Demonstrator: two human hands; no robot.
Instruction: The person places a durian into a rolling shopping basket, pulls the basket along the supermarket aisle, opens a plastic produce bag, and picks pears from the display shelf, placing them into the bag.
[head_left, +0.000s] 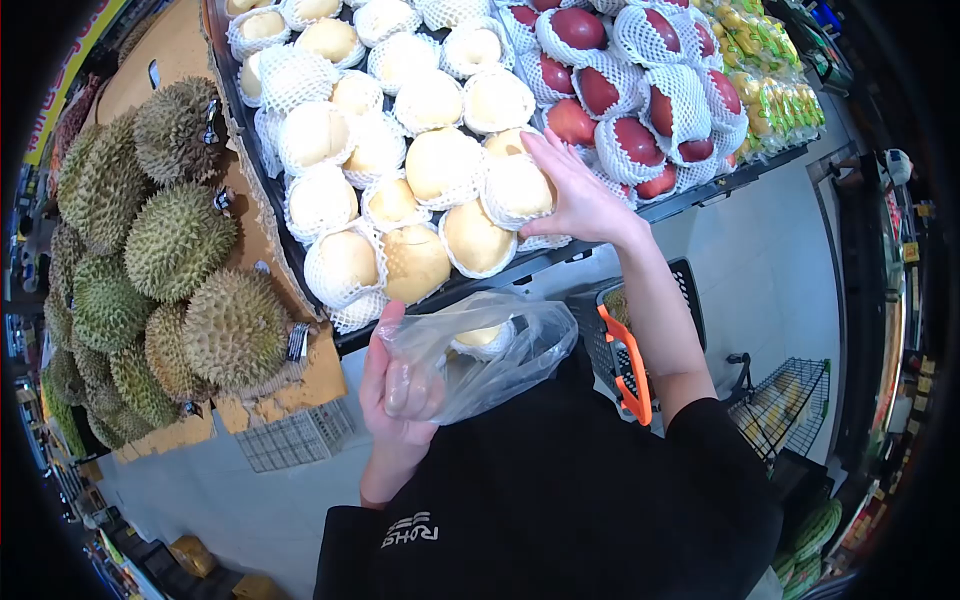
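My left hand (402, 385) is closed on the rim of a clear plastic bag (535, 335), holding it in front of my body. Inside the bag sits one pale yellow fruit (487, 338) in a white foam net. My right hand (585, 195) reaches to the display, thumb and fingers curled round the side of another pale yellow, pear-like fruit (516, 190) in a foam net. That fruit still rests among its neighbours on the black display tray (560, 262). Many similar netted fruits (408, 62) lie around it.
Dark red fruits (633, 140) in foam nets lie to the right, with bagged yellow fruit (765, 110) beyond. Durians (180, 240) are heaped on cardboard at left. A shopping basket with an orange handle (628, 365) stands near my right side, with a wire cart (785, 405) farther right.
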